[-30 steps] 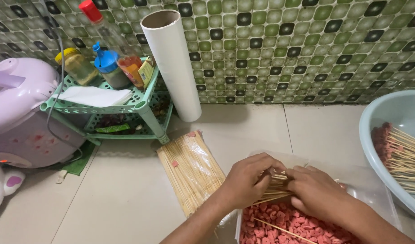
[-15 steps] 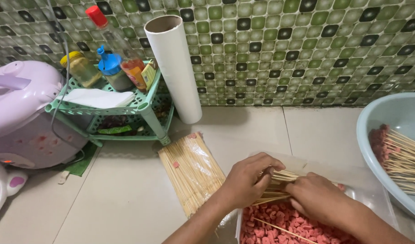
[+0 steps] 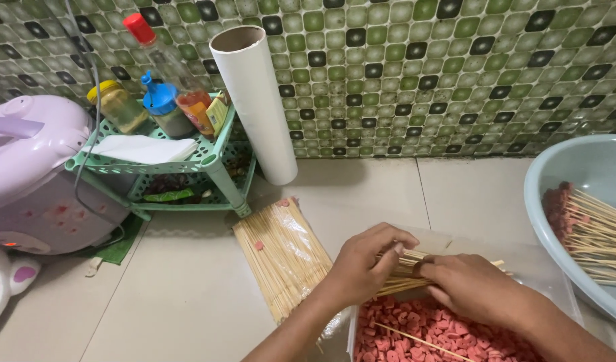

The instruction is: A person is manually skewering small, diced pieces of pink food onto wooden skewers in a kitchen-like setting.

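My left hand (image 3: 365,265) and my right hand (image 3: 472,288) meet over a small bundle of bamboo skewers (image 3: 405,271), both gripping it just above a clear container of pink sausage pieces (image 3: 428,332). One loose skewer (image 3: 415,340) lies across the pieces. A plastic-wrapped pack of skewers (image 3: 281,258) rests on the tiled counter to the left of my left hand.
A pale blue basin (image 3: 556,201) at the right holds several loaded skewers (image 3: 592,231). A white tube (image 3: 254,100) leans on the tiled wall. A green rack (image 3: 187,167) with bottles and jars and a lilac cooker (image 3: 33,174) stand at the left.
The view has shifted slightly. Both hands stay on the skewer bundle, with small finger movements only.
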